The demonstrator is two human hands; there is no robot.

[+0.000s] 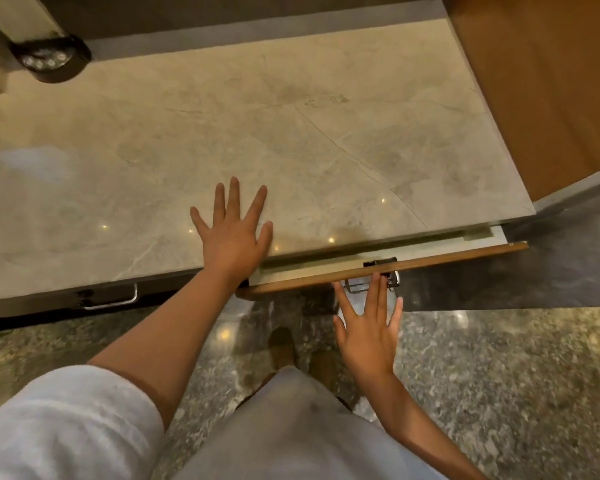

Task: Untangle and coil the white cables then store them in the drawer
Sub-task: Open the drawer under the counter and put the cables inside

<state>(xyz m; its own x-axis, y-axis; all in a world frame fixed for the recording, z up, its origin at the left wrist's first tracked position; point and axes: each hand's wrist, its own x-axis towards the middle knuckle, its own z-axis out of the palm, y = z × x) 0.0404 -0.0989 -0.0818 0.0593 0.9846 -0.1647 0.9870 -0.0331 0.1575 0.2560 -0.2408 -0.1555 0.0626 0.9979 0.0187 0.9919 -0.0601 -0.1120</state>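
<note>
Nearly shut, the drawer [378, 271] stands open a crack under the counter [291, 133]. The right hand [369, 336], fingers straight and spread, touches its front beside the metal handle [371, 280]. The left hand [234, 230] lies flat on the marble, fingers splayed, holding nothing. The drawer likely slides stiffly on runners (best pushed near the handle). No white cables show; the interior is hidden, so whether they lie inside cannot be told.
</note>
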